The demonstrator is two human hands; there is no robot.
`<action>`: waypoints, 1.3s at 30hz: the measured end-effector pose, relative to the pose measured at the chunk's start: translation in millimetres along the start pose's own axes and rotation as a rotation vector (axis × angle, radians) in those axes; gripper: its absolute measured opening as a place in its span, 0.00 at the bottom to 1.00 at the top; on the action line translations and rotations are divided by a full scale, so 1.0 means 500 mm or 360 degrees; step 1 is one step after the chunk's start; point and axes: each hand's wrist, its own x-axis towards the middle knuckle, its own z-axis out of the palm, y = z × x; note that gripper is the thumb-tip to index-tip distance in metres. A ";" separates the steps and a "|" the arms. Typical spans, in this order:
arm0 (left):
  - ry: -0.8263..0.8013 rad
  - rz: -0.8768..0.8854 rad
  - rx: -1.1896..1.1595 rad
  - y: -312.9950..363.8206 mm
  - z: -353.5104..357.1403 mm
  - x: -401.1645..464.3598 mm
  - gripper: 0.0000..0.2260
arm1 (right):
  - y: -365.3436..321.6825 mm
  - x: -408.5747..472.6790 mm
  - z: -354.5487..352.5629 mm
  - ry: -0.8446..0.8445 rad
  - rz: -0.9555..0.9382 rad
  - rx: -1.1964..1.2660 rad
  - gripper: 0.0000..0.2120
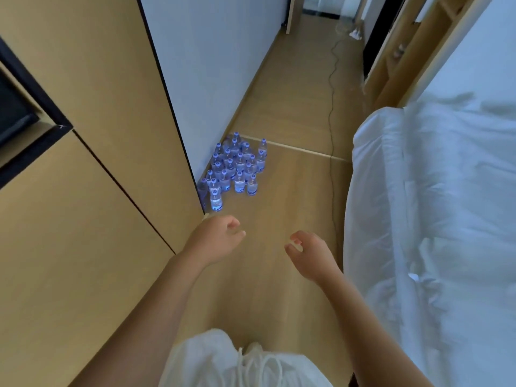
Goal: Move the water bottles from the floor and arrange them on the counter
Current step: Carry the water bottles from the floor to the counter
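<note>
Several small clear water bottles (236,169) with blue caps stand upright in a cluster on the wooden floor (282,208), against the white wall and the corner of a wooden cabinet. The nearest bottle (215,195) stands just beyond my left hand. My left hand (219,237) and my right hand (308,251) are both stretched out above the floor short of the bottles, fingers loosely curled, holding nothing. No counter top is visible in this view.
A tall wooden cabinet (92,169) fills the left side, with a dark recess (16,115) at its upper left. A bed with white sheets (435,219) lines the right. A thin dark cable (332,135) runs along the floor beside the bed.
</note>
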 end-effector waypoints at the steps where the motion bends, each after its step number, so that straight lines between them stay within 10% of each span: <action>1: 0.0000 -0.0013 -0.0006 0.005 -0.004 0.031 0.13 | 0.000 0.031 -0.007 -0.0015 0.0004 -0.0003 0.17; 19: -0.0189 -0.0101 0.0050 0.054 -0.103 0.773 0.11 | -0.109 0.713 -0.108 -0.0184 0.0161 -0.0007 0.17; 39: -0.0079 -0.0942 -0.0446 -0.074 0.067 1.288 0.21 | 0.018 1.296 0.015 -0.0763 0.0361 0.0054 0.17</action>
